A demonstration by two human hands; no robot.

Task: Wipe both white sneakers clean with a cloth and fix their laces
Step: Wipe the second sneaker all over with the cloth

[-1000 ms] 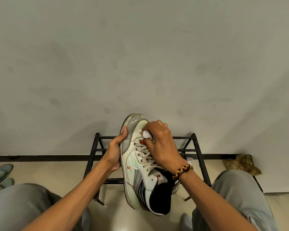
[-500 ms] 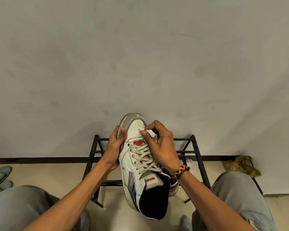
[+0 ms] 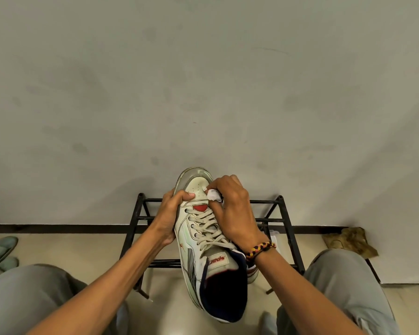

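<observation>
— Where's the sneaker (image 3: 205,228)?
— Held up above the black rack (image 3: 282,213), toe pointing away; the left hand (image 3: 168,216) grips its side, thumb on the toe box.
— And the right hand (image 3: 235,213)?
— Pinching a small white cloth (image 3: 213,195) against the toe, just above the laces (image 3: 207,229).

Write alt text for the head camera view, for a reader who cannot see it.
A person's left hand grips a white sneaker by its side while the right hand presses a small white cloth to its toe. Behind it stands a black metal rack against a grey wall.
</observation>
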